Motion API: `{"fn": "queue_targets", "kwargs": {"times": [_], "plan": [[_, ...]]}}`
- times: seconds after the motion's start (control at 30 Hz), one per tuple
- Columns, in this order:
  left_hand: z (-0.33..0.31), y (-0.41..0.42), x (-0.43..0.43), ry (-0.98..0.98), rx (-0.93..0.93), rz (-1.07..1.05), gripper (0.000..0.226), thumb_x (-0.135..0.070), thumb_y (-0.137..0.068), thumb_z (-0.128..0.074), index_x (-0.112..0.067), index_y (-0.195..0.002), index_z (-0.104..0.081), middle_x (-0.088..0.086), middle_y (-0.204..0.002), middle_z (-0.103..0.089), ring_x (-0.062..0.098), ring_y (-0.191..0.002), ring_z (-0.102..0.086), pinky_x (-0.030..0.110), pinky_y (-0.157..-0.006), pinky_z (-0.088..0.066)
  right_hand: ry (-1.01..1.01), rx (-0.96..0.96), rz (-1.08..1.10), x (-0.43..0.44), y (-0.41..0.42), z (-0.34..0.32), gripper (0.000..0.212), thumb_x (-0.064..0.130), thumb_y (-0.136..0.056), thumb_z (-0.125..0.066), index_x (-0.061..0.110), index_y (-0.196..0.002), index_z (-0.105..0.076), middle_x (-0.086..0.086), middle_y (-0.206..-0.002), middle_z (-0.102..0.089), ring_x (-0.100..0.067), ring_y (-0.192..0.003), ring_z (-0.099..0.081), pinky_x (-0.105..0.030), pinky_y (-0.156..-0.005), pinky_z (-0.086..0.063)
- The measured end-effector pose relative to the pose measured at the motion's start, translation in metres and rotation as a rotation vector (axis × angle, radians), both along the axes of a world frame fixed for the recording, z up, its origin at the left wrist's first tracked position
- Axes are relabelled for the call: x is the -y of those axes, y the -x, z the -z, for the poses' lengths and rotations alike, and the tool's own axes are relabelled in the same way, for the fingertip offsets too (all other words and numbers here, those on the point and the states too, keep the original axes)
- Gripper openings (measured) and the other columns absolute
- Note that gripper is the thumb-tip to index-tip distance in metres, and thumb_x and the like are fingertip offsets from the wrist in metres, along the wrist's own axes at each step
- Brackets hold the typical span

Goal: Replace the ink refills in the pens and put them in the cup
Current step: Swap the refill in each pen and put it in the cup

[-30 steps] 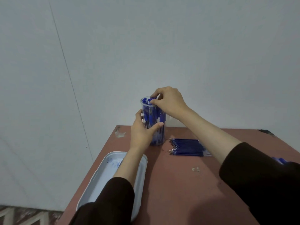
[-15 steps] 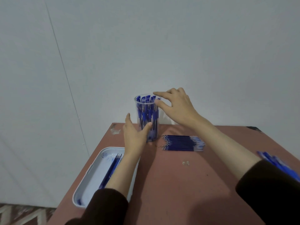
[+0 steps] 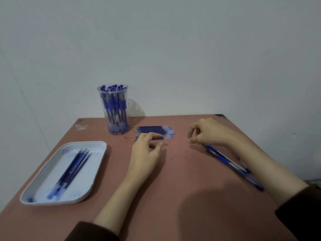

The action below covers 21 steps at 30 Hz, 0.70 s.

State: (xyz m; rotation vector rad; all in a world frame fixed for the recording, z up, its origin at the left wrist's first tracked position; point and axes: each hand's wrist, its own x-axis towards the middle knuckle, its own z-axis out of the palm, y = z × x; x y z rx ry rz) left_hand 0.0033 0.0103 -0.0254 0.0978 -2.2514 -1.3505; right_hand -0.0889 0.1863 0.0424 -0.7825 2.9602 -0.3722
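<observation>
left hand [image 3: 145, 153] loosely curled at the refills [image 3: 153, 130] — no grip. right hand [image 3: 210, 133] curled over the loose pens [image 3: 229, 162] — hold unclear.

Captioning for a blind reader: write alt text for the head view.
A person's left hand reaches over a row of ink refills; the right hand curls beside loose blue pens. Behind stands a clear cup of pens, and a white tray at left holds more refills.

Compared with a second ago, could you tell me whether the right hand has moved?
Yes. The right hand has left the rim of the cup and dropped rightward to the table, now beyond the refill stack.
</observation>
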Motion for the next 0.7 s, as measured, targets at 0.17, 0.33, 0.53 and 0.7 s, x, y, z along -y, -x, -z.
{"fn": "queue_targets", "kwargs": {"times": [0.17,0.33,0.53,0.7], "plan": [[0.002,-0.001,-0.007,0.076,0.002,0.03,0.023,-0.005,-0.086,-0.06,-0.027,-0.09,-0.065,-0.002,-0.1,-0.06,0.01,-0.076,-0.061,0.022,-0.075,-0.048,-0.178,0.025,0.115,-0.025,-0.004,0.001,0.023,0.029,-0.074,-0.075,0.018,-0.091,-0.064,0.003,-0.083,-0.058,-0.021,-0.086,-0.058,-0.031,-0.064,-0.043],[0.005,-0.002,-0.004,0.079,-0.01,0.006,0.027,-0.004,-0.086,-0.059,-0.031,-0.085,-0.064,-0.004,-0.093,-0.061,0.001,-0.067,-0.058,0.007,-0.064,-0.041,-0.173,0.034,0.238,-0.03,0.0,0.011,0.036,0.027,-0.075,-0.072,0.004,-0.101,-0.067,-0.011,-0.099,-0.068,-0.027,-0.093,-0.065,-0.031,-0.068,-0.046],[0.004,-0.002,-0.004,0.081,-0.02,-0.004,0.026,-0.003,-0.086,-0.059,-0.028,-0.083,-0.067,-0.005,-0.085,-0.06,0.0,-0.062,-0.056,0.007,-0.061,-0.04,-0.019,0.134,0.339,-0.033,0.012,0.023,0.036,0.021,-0.074,-0.073,0.002,-0.104,-0.068,-0.013,-0.105,-0.068,-0.028,-0.097,-0.065,-0.037,-0.081,-0.052],[0.002,-0.004,-0.006,0.073,-0.026,0.007,0.027,0.002,-0.085,-0.056,-0.022,-0.084,-0.069,-0.003,-0.086,-0.06,0.0,-0.06,-0.057,0.006,-0.06,-0.04,0.058,0.263,0.393,-0.033,0.017,0.021,0.031,0.019,-0.076,-0.074,0.001,-0.099,-0.062,-0.01,-0.093,-0.061,-0.019,-0.071,-0.052,-0.026,-0.059,-0.039]]}}
